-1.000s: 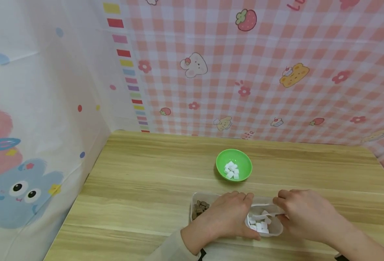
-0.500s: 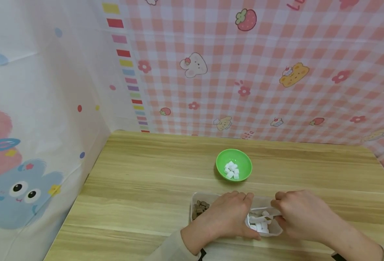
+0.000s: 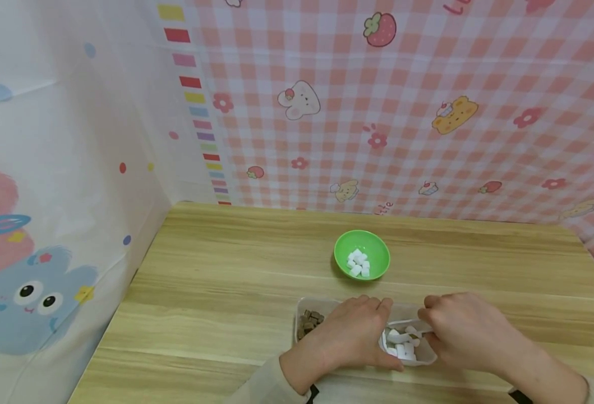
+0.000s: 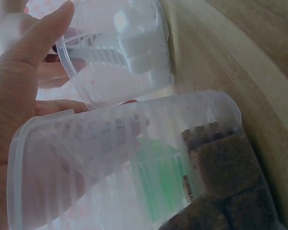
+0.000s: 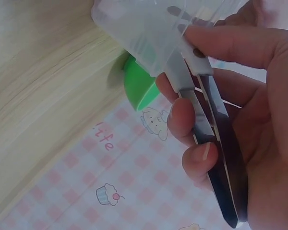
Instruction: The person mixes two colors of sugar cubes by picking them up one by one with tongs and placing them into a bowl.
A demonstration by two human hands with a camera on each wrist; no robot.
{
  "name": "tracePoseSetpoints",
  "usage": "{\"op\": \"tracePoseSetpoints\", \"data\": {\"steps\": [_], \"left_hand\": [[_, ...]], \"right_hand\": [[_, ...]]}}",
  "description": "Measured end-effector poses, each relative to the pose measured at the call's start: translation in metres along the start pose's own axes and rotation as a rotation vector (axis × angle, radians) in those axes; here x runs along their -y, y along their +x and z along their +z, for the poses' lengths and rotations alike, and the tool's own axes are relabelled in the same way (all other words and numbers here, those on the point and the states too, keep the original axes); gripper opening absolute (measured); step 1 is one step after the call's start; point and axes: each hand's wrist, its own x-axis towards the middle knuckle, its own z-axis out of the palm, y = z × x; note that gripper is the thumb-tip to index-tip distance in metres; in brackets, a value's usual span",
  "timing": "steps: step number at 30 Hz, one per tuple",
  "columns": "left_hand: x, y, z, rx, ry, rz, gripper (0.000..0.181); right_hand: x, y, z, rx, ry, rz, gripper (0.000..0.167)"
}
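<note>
White-tipped metal tongs [image 5: 219, 115] slightly farther left

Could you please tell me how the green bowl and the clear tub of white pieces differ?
The green bowl is round; the clear tub is straighter-sided with rounded corners. The bowl is bright green, while the tub is colourless and see-through. No hand touches the bowl, but the left hand grips the tub. Both hold white pieces.
</note>
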Motion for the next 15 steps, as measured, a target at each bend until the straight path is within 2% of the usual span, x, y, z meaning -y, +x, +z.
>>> {"op": "tracePoseSetpoints", "data": {"steps": [7, 11, 15], "left_hand": [[-0.001, 0.000, -0.002, 0.007, 0.002, -0.004, 0.094], [-0.001, 0.000, -0.002, 0.003, 0.003, -0.004, 0.090], [-0.001, 0.000, -0.002, 0.003, 0.000, -0.011, 0.091]], "right_hand": [[-0.003, -0.002, 0.000, -0.028, -0.006, -0.034, 0.032], [-0.008, -0.006, -0.002, -0.040, 0.049, -0.038, 0.029], [-0.014, -0.011, -0.005, -0.049, 0.120, -0.009, 0.024]]}}
